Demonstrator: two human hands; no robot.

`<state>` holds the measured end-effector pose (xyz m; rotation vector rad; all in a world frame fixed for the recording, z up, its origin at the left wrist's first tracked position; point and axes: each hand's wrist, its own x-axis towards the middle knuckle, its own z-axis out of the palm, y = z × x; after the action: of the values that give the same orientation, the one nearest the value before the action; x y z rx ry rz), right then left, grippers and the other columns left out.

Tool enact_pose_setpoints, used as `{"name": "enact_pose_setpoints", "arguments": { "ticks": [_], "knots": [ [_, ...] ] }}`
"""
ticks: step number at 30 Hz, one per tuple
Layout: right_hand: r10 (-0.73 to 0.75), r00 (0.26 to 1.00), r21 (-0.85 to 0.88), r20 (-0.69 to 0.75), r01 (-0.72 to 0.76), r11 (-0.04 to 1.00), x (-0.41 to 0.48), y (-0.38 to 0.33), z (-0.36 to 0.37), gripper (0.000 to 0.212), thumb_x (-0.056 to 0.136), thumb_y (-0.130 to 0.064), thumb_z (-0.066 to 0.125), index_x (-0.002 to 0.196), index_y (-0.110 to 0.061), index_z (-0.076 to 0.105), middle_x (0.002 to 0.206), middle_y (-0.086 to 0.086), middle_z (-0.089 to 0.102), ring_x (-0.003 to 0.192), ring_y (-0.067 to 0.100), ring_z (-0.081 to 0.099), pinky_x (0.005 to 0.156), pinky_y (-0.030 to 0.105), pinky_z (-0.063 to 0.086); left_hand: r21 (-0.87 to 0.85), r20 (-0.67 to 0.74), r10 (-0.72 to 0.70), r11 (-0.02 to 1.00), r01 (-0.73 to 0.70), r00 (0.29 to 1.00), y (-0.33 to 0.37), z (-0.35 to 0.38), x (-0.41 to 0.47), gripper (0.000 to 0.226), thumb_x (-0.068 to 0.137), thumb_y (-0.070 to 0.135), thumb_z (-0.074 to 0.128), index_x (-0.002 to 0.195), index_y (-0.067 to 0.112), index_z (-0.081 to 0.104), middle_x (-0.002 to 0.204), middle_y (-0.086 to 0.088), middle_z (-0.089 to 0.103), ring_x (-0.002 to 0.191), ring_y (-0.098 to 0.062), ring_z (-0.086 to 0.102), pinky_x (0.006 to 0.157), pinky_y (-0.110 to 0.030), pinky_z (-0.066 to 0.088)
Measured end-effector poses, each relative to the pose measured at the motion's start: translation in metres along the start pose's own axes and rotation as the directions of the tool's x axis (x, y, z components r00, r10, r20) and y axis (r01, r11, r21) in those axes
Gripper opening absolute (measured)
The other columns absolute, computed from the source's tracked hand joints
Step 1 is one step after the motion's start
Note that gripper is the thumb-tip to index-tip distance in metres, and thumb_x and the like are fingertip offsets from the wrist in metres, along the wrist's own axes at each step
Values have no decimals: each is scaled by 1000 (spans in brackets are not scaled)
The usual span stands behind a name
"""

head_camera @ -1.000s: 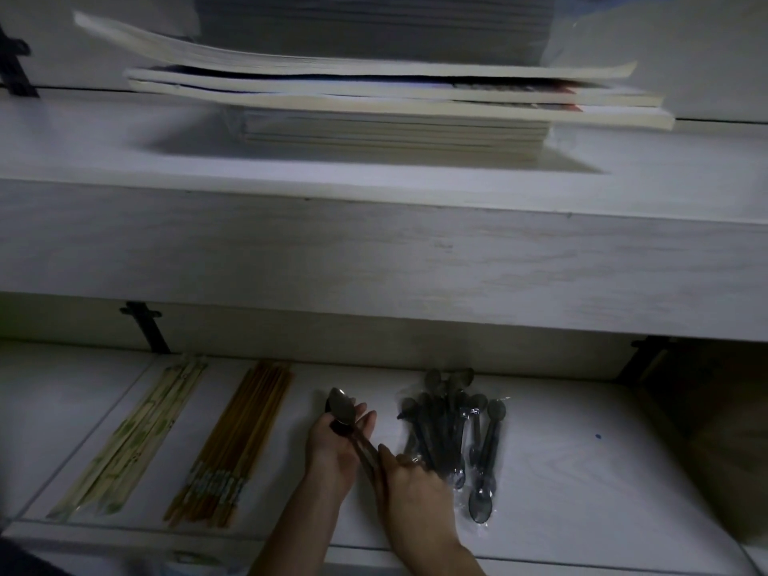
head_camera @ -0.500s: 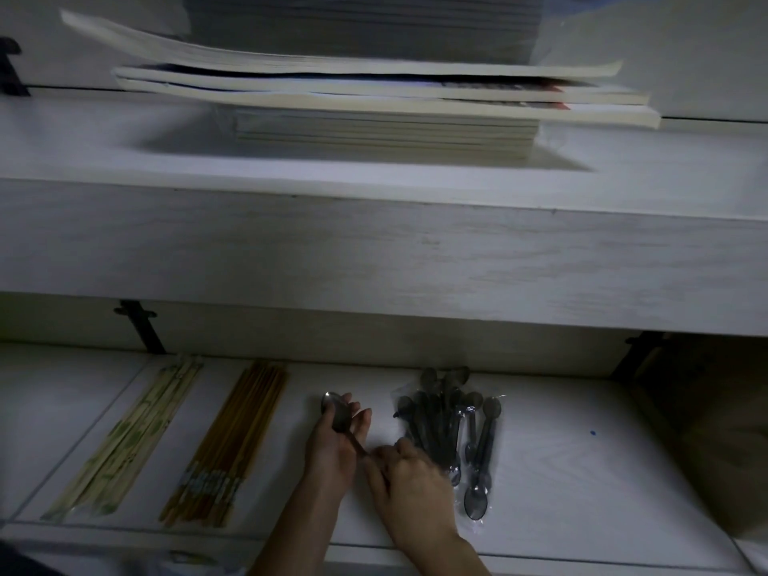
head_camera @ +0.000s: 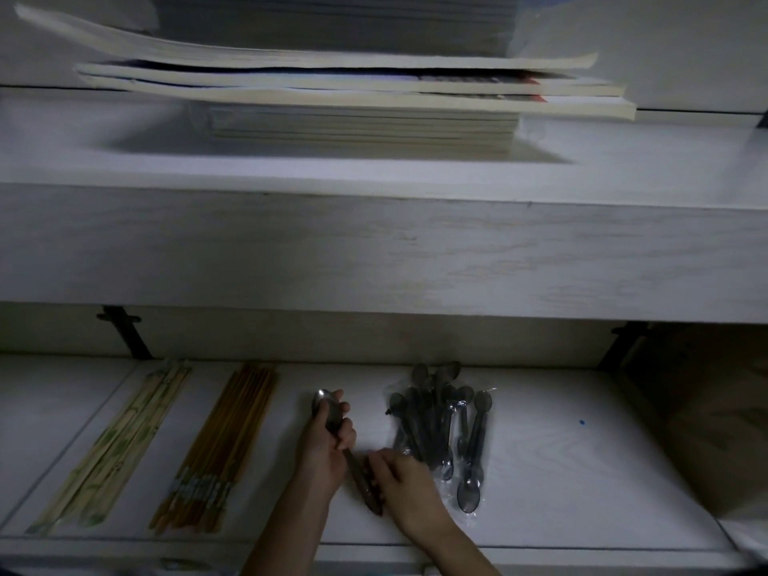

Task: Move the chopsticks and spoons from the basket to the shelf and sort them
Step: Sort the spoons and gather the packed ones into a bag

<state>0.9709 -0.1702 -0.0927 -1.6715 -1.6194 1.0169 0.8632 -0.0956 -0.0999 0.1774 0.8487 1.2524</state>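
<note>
Lower shelf (head_camera: 582, 471) already held pale chopsticks (head_camera: 120, 446), brown chopsticks (head_camera: 220, 451) and wrapped spoons (head_camera: 440, 426), in separate rows. Step looked like setting down the metal spoons (head_camera: 328, 409) between the brown chopsticks and the wrapped spoons. Left hand (head_camera: 326, 446) gripped the bowl end, right hand (head_camera: 403, 484) pinched the handles. Next: square up, let go. Versus a second earlier: same grip, right fingers curled tighter.

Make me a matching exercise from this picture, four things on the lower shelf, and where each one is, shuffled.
Things:
1. pale chopsticks
2. brown chopsticks
3. metal spoon
4. wrapped spoons

Places:
A. gripped by left hand and right hand
B. far left of the lower shelf
C. rightmost group
D. just left of the hands

Pairs: 1-B, 2-D, 3-A, 4-C
</note>
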Motion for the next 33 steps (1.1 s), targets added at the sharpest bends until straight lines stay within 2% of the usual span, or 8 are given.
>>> {"name": "enact_pose_setpoints", "arguments": {
  "ticks": [3, 6, 10, 15, 21, 26, 30, 33],
  "knots": [
    [-261, 956, -447, -132, 177, 877, 14, 14, -16, 16, 82, -10, 57, 94, -12, 69, 100, 3, 65, 93, 18, 61, 82, 25, 48, 14, -7, -1, 1000, 1, 1000, 0, -6, 2, 32, 101, 29, 29, 88, 9, 51, 72, -4, 42, 23, -4, 27, 28, -12, 22],
    [-274, 952, -652, -136, 123, 748, 27, 29, -34, 32, 69, -33, 65, 100, -25, 70, 111, 2, 68, 103, 25, 65, 86, 32, 53, 22, -3, -11, 1000, 11, 1000, 0, -9, 1, 32, 101, 29, 30, 88, 9, 51, 71, -4, 42, 24, -4, 27, 27, -12, 22],
    [-47, 986, -601, -160, -60, 797, 24, 55, -53, 48, 93, -40, 43, 137, -21, 40, 147, 3, 38, 138, 23, 29, 113, 34, 26, 50, 5, -27, 998, 27, 1000, -1, -10, 2, 32, 101, 29, 30, 89, 10, 52, 72, -3, 43, 24, -3, 29, 27, -12, 23],
    [25, 941, -497, -338, -201, 844, 13, 77, -73, 36, 93, -27, 48, 128, -19, 44, 134, 2, 50, 125, 18, 43, 108, 32, 36, 59, -5, -30, 998, 31, 1000, 0, -8, 2, 32, 101, 28, 29, 87, 9, 51, 71, -3, 43, 24, -3, 28, 27, -12, 23],
    [151, 900, -571, -409, -381, 727, 15, 76, -80, 51, 86, -18, 56, 135, -16, 42, 143, 9, 41, 131, 30, 38, 110, 38, 29, 61, -2, -59, 996, 59, 998, -6, -6, 5, 33, 101, 30, 31, 88, 8, 51, 70, -3, 42, 24, -4, 29, 26, -14, 24],
    [-177, 956, -581, -233, 10, 814, 27, 46, -62, 32, 83, -15, 54, 114, -19, 63, 121, 3, 59, 110, 25, 54, 94, 34, 44, 54, 7, -58, 997, 57, 998, -7, -3, 5, 34, 101, 30, 30, 86, 7, 51, 70, -4, 41, 23, -4, 27, 26, -12, 21],
    [-11, 992, -661, -129, -78, 746, 42, 30, -34, 39, 92, -48, 43, 116, -22, 58, 122, 2, 60, 115, 21, 52, 99, 32, 36, 46, 10, -51, 998, 51, 999, -7, -2, 3, 35, 101, 29, 28, 86, 7, 50, 70, -5, 39, 22, -4, 28, 27, -11, 20],
    [54, 990, -721, -129, -131, 681, 47, 30, -22, 54, 87, -53, 49, 129, -19, 46, 131, 5, 53, 124, 23, 47, 106, 36, 28, 52, 0, -56, 997, 56, 998, -6, -5, 3, 35, 101, 30, 29, 87, 7, 50, 70, -5, 41, 22, -4, 28, 26, -11, 21]
  ]
}}
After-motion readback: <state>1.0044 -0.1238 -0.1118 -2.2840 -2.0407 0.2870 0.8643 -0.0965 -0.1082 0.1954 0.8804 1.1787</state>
